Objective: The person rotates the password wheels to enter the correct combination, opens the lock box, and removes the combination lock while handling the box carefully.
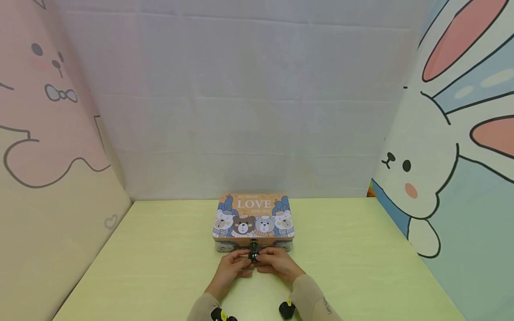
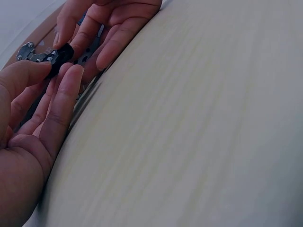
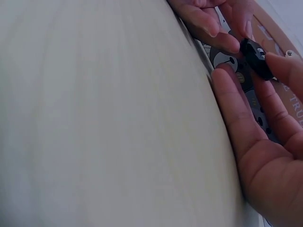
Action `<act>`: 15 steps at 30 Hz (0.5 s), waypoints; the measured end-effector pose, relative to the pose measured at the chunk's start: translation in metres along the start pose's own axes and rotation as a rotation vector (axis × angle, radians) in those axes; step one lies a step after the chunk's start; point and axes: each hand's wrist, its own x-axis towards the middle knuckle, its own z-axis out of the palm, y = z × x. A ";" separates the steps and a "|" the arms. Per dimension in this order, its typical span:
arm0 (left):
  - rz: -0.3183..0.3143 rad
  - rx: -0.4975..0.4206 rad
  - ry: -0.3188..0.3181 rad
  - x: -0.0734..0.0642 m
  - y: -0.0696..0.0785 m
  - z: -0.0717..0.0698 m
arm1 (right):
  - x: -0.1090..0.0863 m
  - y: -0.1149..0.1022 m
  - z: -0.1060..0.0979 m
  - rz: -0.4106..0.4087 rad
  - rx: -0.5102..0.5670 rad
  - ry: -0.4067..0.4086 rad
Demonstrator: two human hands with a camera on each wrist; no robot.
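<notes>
A lidded tin box (image 1: 254,223) printed with bears and the word LOVE stands on the table, its lid down. At the middle of its front edge, by a metal latch (image 2: 29,52), is a small black combination padlock (image 1: 253,255) with number dials. My left hand (image 1: 231,269) pinches the padlock from the left, thumb against its side. From the other side my right hand (image 1: 281,264) pinches it too. The wrist views show the padlock (image 3: 256,57) between both hands' fingertips, with the lower fingers near the tabletop. Fingers cover part of the box front.
The pale yellow table (image 1: 345,258) runs back to a white cloth wall (image 1: 249,98). Cartoon-printed panels stand on the left (image 1: 52,147) and right (image 1: 462,178). Black wrist devices (image 1: 287,309) with yellow marks sit by both sleeves.
</notes>
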 end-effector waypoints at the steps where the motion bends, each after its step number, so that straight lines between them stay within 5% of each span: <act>1: -0.001 0.000 0.001 0.000 0.000 0.000 | 0.000 0.000 0.000 0.000 -0.001 0.001; 15: 0.001 0.006 0.014 0.002 -0.001 -0.001 | 0.001 -0.004 0.003 0.040 -0.012 0.033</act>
